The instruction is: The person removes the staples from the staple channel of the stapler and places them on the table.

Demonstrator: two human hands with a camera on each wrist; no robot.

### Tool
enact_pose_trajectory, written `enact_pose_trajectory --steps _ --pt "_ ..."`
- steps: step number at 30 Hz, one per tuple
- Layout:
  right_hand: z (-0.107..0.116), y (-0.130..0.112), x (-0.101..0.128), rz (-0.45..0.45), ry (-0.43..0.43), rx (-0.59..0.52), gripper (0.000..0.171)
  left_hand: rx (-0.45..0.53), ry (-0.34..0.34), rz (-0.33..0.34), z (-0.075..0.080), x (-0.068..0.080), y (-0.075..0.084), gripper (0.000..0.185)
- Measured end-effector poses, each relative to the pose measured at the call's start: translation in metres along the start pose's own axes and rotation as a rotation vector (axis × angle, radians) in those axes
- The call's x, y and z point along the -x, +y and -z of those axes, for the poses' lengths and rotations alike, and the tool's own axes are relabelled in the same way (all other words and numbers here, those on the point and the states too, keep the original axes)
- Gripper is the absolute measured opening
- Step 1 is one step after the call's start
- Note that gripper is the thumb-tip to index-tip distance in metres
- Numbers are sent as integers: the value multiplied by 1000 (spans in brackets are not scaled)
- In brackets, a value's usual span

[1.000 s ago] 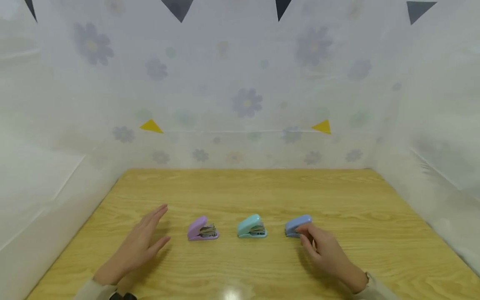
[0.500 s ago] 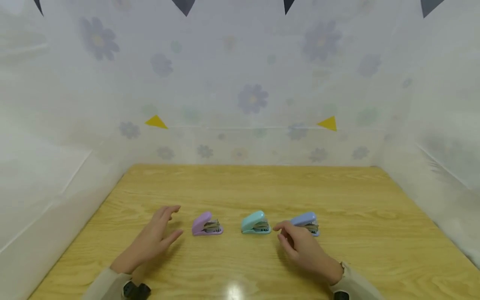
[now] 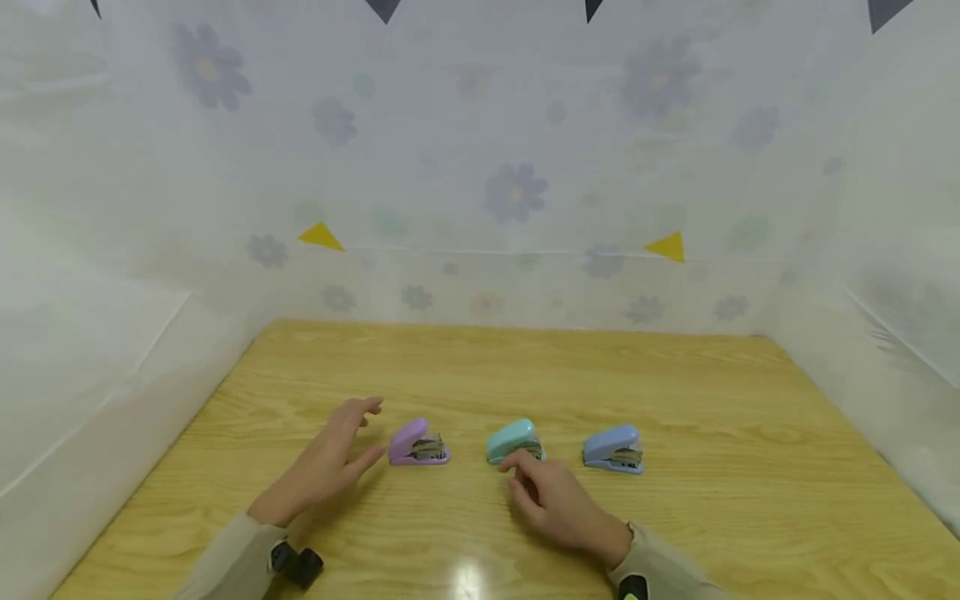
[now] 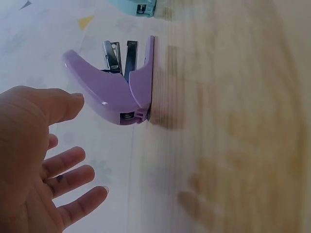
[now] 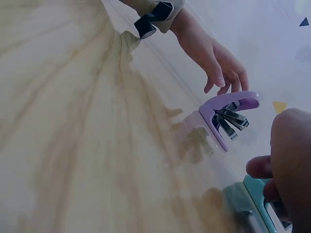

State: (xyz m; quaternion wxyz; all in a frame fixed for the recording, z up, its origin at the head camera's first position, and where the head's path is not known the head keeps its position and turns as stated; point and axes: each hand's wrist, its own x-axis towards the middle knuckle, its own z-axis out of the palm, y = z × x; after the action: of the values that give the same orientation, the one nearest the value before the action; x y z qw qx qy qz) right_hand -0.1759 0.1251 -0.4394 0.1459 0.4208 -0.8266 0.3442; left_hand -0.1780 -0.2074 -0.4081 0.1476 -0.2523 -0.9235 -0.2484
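Observation:
Three small staplers stand in a row on the wooden table (image 3: 465, 375): a purple stapler (image 3: 407, 442) on the left, a teal stapler (image 3: 510, 439) in the middle and a blue stapler (image 3: 611, 443) on the right. My left hand (image 3: 326, 462) is just left of the purple one, fingers spread and thumb toward it; the left wrist view shows the thumb close beside the purple stapler's (image 4: 104, 94) rounded top. My right hand (image 3: 558, 504) is at the front of the teal stapler, fingers loosely bent and partly covering it. Neither hand holds anything.
White sheeting with a flower print (image 3: 517, 192) closes off the back of the table, and plain white sheets rise at both sides. Yellow triangles (image 3: 666, 247) mark the back sheet. Dark camera mounts (image 3: 297, 565) sit on the wrists.
My right hand has moved left, from the blue stapler to the teal one. The left hand has come closer to the purple stapler. The staplers keep their places; the head view has shifted slightly.

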Motion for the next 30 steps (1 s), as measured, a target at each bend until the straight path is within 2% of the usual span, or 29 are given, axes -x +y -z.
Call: enact_pose_trajectory --steps 4,10,15,21,25,30 --pt "-7 -2 -5 0 -4 -1 18 17 -8 -25 -2 -3 3 58" --pt "-19 -3 -11 -46 4 -10 22 2 28 -93 -6 -7 7 53" --pt "-29 -4 -20 -91 -16 -46 27 -1 40 -110 -10 -11 10 50" --pt "-39 -3 -31 -63 -23 -93 30 13 52 -138 -17 -15 11 53" --pt "-42 -4 -36 -73 -22 -64 32 23 72 -156 -22 -20 12 52" --pt "-48 -6 -42 -135 -47 12 35 28 101 -191 -28 -24 12 46"
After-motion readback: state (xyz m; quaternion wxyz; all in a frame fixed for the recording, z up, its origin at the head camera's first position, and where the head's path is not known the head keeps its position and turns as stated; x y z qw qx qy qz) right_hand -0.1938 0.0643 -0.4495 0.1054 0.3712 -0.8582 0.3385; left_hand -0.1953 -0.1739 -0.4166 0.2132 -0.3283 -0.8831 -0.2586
